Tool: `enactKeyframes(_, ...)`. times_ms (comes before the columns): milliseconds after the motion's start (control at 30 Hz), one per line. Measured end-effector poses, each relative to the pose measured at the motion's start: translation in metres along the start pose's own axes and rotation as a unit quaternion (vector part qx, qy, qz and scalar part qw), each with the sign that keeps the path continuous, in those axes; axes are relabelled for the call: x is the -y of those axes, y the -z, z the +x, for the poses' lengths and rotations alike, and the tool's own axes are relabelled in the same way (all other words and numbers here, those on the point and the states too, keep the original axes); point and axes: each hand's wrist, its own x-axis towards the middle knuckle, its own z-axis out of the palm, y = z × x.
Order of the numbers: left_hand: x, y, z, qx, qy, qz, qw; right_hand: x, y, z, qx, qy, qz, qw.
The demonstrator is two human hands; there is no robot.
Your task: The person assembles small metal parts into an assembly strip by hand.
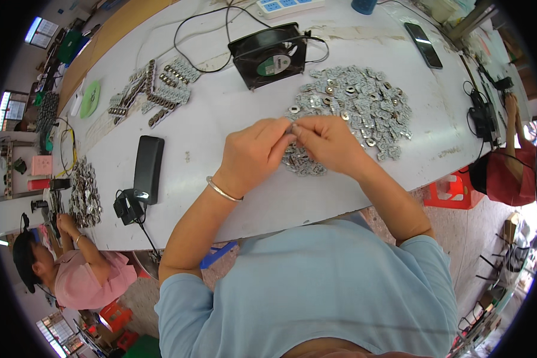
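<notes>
My left hand (253,152), with a silver bangle on its wrist, and my right hand (328,143) meet fingertip to fingertip over the white table (221,113). Both pinch a small metal part (292,127) between thumbs and fingers; the part is mostly hidden by the fingers. Just beyond and under the hands spreads a heap of small silver metal pieces (364,101), some with round holes. A few more pieces (304,164) lie under my right hand near the table's front edge.
A black square fan (268,56) stands behind the heap, its cable looping back to a power strip (286,6). Stacked rows of assembled metal parts (155,89) lie at left, a black box (148,169) nearer. A phone (423,45) at right. Other persons sit left (83,268) and right (510,170).
</notes>
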Motion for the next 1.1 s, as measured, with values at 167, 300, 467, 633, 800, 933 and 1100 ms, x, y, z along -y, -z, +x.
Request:
enactKeyframes(167, -0.002, -0.006, -0.013, 0.074, 0.001, -0.024, 0.997, -0.011, 0.007, -0.027, -0.130, 0.142, -0.080, 0.978)
enactKeyframes(300, -0.013, 0.006, 0.001, 0.104, 0.054, -0.093, 0.989, -0.001, -0.001, -0.025, -0.055, 0.161, -0.080, 0.982)
enactKeyframes(467, -0.014, 0.014, 0.003, 0.166, 0.092, -0.144, 0.971, 0.003, -0.012, -0.018, 0.007, 0.163, -0.094, 0.982)
enactKeyframes(633, -0.009, 0.018, -0.001, 0.200, 0.093, -0.134, 0.966, 0.001, -0.011, -0.012, 0.071, 0.171, -0.141, 0.973)
enactKeyframes(800, -0.015, 0.034, 0.011, 0.171, 0.128, -0.158, 0.964, 0.015, -0.006, -0.006, 0.065, 0.085, -0.077, 0.991)
enactKeyframes(933, -0.001, 0.053, 0.018, 0.337, 0.228, -0.172, 0.897, 0.022, -0.001, -0.008, 0.072, 0.082, -0.061, 0.992)
enactKeyframes(1100, 0.011, 0.060, 0.014, 0.377, 0.201, -0.302, 0.852, 0.023, 0.003, -0.004, 0.201, 0.005, 0.138, 0.970)
